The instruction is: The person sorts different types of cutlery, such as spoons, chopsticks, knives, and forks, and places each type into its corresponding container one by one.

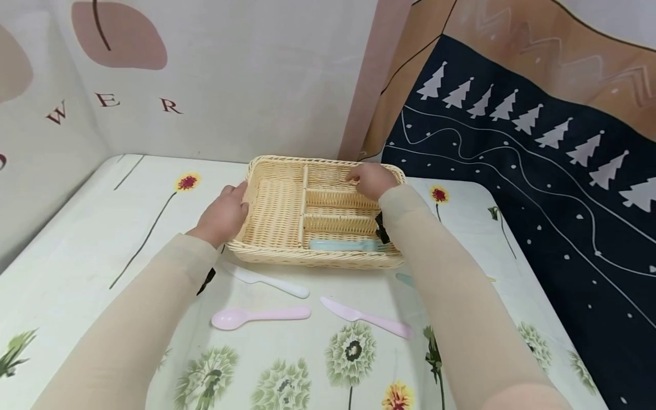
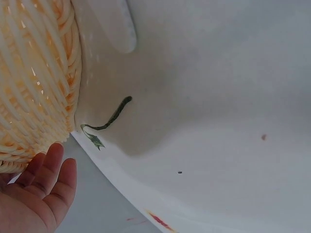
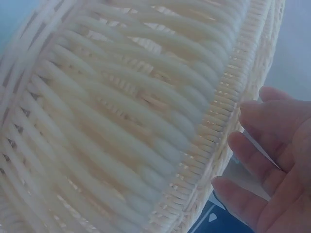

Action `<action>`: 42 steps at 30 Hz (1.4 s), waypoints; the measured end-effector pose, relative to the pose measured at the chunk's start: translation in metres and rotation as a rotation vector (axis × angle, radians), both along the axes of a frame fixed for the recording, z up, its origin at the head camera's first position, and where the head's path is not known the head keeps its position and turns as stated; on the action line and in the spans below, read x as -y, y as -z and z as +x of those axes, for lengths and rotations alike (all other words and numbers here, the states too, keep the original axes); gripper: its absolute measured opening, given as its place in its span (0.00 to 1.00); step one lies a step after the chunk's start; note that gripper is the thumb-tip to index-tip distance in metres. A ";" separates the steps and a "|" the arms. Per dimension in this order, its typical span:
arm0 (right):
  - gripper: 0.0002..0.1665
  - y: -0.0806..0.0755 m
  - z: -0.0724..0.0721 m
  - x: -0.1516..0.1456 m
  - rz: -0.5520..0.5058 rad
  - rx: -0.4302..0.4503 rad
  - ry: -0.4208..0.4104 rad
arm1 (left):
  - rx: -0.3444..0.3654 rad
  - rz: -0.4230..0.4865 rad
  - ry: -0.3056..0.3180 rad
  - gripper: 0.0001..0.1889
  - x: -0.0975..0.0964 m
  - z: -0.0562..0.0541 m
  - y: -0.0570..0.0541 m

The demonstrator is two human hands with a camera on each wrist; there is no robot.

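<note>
A woven wicker basket (image 1: pixel 271 205) with dividers stands at the far side of the table. My left hand (image 1: pixel 222 213) holds its left side, the fingertips against the outer wall in the left wrist view. Across the right rim my right hand (image 1: pixel 376 181) grips, thumb on the inner side and fingers (image 3: pixel 248 194) along the outside. A light blue plastic utensil (image 1: pixel 343 245) lies in the front right compartment, its right end hidden by my forearm. In front of the basket are a white knife (image 1: pixel 266 282), a pink spoon (image 1: pixel 261 315) and a pink knife (image 1: pixel 366 317).
Part of another light blue piece (image 1: pixel 405 279) shows beside my right forearm, which covers the rest of it. A flower-print cloth (image 1: pixel 169 165) covers the table. Fabric hangings (image 1: pixel 246 85) rise behind, with a dark tree-patterned one (image 1: pixel 564 182) at the right.
</note>
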State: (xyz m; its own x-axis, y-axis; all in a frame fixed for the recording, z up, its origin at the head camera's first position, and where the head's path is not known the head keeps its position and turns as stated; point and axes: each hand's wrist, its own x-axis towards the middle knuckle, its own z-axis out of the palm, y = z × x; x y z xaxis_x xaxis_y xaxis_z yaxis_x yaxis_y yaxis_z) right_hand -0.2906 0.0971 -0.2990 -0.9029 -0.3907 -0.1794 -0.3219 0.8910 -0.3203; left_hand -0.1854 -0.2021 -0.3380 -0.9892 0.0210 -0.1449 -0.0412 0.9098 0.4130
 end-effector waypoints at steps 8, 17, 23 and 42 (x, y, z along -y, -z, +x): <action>0.23 -0.006 0.003 -0.005 -0.135 -0.008 0.023 | -0.003 -0.011 0.002 0.30 -0.001 0.001 -0.002; 0.23 -0.016 0.017 -0.011 -0.281 0.023 0.075 | -0.001 0.001 0.011 0.29 -0.004 0.001 -0.004; 0.22 -0.024 0.030 -0.006 -0.319 -0.005 0.069 | -0.008 -0.006 0.016 0.30 -0.003 0.000 -0.004; 0.22 -0.024 0.076 0.003 -0.522 0.007 0.019 | -0.008 -0.004 0.047 0.30 0.000 -0.001 0.000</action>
State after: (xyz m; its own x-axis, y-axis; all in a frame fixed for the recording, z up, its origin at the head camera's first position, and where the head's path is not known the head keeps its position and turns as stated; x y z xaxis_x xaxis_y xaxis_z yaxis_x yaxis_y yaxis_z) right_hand -0.2147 0.0937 -0.2749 -0.9102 -0.4132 0.0286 -0.3034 0.6180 -0.7253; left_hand -0.1868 -0.2023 -0.3385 -0.9883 0.0667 -0.1372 0.0046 0.9121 0.4099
